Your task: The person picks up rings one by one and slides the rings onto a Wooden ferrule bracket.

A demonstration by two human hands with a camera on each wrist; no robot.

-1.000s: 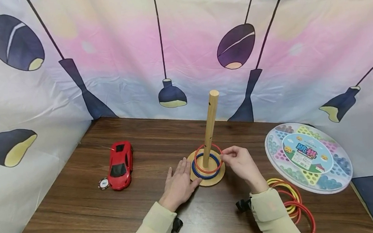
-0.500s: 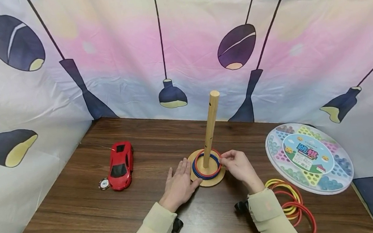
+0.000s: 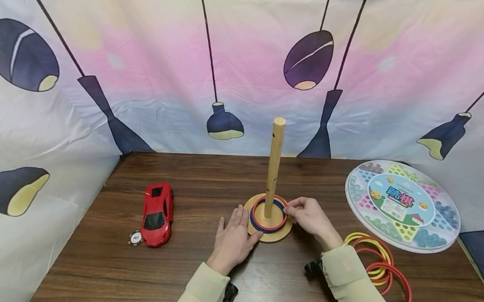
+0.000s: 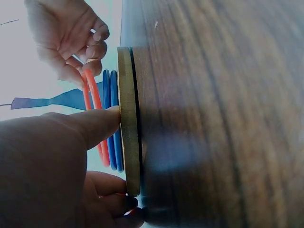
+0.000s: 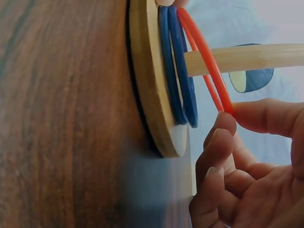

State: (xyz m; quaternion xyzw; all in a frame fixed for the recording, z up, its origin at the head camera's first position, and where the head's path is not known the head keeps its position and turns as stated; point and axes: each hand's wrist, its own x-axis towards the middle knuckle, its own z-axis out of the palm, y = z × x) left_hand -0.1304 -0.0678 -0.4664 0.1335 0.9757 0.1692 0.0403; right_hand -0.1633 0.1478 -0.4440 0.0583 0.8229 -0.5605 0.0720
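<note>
A wooden post point(image 3: 275, 160) rises from a round wooden base point(image 3: 273, 237). Two blue rings point(image 5: 191, 107) lie stacked around it, low on the base. Above them a red ring point(image 5: 210, 59) also encircles the post; it is tilted, its far side against the upper blue ring and its near side raised. My right hand point(image 3: 313, 218) pinches that raised side between thumb and forefinger. My left hand point(image 3: 232, 239) lies flat at the left of the base, fingers extended, its thumb point(image 4: 102, 124) touching the base's front edge.
Several red and yellow rings point(image 3: 386, 260) lie loose beside my right forearm. A round board-game case point(image 3: 439, 194) is at the right. On the left are a red toy car point(image 3: 156, 214) and a poker chip point(image 3: 135, 238). A printed cloth backs the wooden table point(image 3: 91, 280).
My right hand has lowered the red ring along the post, down toward the blue rings. The left hand has stayed in place at the base.
</note>
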